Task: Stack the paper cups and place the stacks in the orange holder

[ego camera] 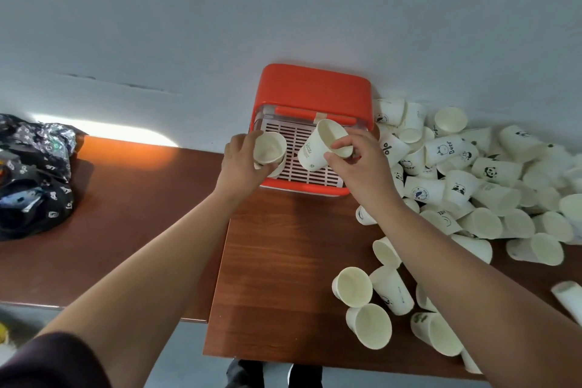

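my left hand [242,164] grips a short stack [270,149] mouth-up over the holder [311,94] tray; my right hand [356,156] pinches a cup [318,148] by its rim (tilted, probably to nest it).

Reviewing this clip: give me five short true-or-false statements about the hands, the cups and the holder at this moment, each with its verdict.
1. The left hand grips the left cup, and the right hand grips the right cup. True.
2. The pile of loose cups lies left of the orange holder. False: it lies to the holder's right.
3. The right cup is tilted over the slatted tray. True.
4. The slatted tray is packed with stacks. False: it is mostly bare.
5. The dark bag sits beside the pile. False: it lies far left of the holder.
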Motion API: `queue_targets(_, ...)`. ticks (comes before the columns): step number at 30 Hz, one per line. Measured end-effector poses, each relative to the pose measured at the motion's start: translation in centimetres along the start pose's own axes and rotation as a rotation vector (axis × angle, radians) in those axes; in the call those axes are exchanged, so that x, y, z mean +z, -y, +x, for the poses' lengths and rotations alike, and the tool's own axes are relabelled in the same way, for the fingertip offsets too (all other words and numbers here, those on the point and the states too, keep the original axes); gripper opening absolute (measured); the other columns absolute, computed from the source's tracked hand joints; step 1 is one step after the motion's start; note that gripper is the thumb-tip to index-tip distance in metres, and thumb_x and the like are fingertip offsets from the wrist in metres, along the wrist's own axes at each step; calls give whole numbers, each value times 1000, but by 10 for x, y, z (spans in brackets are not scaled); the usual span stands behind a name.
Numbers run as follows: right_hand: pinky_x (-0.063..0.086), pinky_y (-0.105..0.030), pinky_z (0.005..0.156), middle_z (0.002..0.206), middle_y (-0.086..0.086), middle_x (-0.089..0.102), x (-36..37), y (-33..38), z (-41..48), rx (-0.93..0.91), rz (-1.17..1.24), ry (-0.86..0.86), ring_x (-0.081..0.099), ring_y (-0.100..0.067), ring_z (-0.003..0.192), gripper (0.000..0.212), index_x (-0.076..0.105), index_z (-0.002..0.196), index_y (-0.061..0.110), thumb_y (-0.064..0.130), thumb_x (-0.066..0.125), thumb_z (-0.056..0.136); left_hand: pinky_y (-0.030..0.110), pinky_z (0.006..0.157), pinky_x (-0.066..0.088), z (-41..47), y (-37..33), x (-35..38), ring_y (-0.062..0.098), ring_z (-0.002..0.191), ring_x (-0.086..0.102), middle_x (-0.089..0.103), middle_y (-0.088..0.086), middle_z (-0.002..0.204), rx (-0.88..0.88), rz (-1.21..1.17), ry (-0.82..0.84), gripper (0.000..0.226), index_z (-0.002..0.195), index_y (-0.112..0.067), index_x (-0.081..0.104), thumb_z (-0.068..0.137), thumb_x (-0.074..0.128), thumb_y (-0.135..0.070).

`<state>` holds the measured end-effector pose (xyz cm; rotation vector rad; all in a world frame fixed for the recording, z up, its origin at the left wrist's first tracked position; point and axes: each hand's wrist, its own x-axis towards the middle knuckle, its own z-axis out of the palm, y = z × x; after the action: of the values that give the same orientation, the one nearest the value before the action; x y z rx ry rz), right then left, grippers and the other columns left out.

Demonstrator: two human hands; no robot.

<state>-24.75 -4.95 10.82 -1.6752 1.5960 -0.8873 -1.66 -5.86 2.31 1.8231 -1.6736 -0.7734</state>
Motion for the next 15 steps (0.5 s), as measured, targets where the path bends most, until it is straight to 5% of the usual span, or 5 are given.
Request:
queue_targets(9, 53, -28, 91, 126, 15, 56, 26, 15, 16, 41, 84, 19, 56, -7, 115, 49, 54, 124, 29, 29, 78, 81, 51, 107, 44, 12, 22, -11, 19, 130, 49, 53, -8, 141, -14, -33, 271, 87, 147, -37, 33, 73, 76, -51)
queue_targets(15, 51, -36, 98, 130, 9, 55, 55, 28, 22, -99, -102, 111, 54, -12, 118, 59, 52, 131, 25, 27, 80, 80, 19, 92, 44, 9, 33, -15, 14, 126, 55, 54, -3, 142, -108, -235, 275, 88, 153, -34, 24, 84, 78, -27)
